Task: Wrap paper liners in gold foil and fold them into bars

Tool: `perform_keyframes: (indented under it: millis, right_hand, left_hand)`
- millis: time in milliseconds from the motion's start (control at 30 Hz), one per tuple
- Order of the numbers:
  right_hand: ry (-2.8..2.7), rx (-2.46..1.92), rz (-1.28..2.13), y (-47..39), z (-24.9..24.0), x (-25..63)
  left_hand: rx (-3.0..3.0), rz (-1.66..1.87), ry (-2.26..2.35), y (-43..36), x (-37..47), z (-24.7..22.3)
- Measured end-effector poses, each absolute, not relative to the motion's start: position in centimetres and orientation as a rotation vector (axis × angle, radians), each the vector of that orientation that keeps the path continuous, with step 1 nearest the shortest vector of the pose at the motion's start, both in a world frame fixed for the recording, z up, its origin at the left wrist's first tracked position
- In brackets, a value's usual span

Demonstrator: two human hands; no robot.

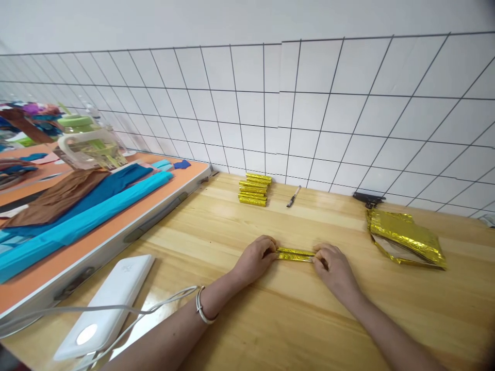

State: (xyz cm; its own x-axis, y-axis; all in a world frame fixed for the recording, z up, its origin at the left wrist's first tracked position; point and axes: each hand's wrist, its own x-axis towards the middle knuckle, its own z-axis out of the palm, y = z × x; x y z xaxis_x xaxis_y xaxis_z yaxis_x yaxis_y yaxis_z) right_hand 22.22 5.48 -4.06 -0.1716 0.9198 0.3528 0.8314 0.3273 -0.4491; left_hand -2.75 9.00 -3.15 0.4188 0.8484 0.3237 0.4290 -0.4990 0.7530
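Note:
A narrow folded strip of gold foil paper [295, 254] lies low over the wooden table, stretched between my two hands. My left hand [260, 253] pinches its left end, fingers curled closed. At the opposite end my right hand [331, 263] grips the strip in the same way. A thin dark gap runs along the strip's length, between its two long edges. Farther back sits a small pile of gold foil rolls [253, 189], several of them side by side. To the right rests a stack of gold foil sheets [410, 234], its pale inner side showing at the front.
A pen [294, 197] lies near the tiled wall [247, 108], and a black clip-like object [369, 198] stands by the foil stack. At left are a white power bank [106, 304] with cables and an orange table [193, 172] bearing coloured cloth [88, 221].

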Motion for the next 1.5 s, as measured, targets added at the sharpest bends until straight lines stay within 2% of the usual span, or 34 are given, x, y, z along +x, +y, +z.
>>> perform_keyframes:
  millis: [633, 1033, 1300, 1500]
  right_hand:
    - [-2.117, -1.545, 0.038, 4.1, -2.8, 21.2]
    - [-2.361, -1.495, -0.159, 4.4, -2.5, 21.5]
    - [-2.287, -1.405, -0.063, 4.7, -2.9, 22.2]
    - [-2.229, -1.394, -0.008, 4.5, -3.0, 22.4]
  left_hand:
    - [2.425, 0.827, 0.968, 8.9, -2.6, -3.5]
    - [2.721, 0.544, 0.979, 8.2, -3.2, -1.6]
    - [2.556, 0.629, 1.029, 9.2, -3.2, -2.5]
    - [2.404, 0.663, 0.837, 10.6, -4.3, -2.4]
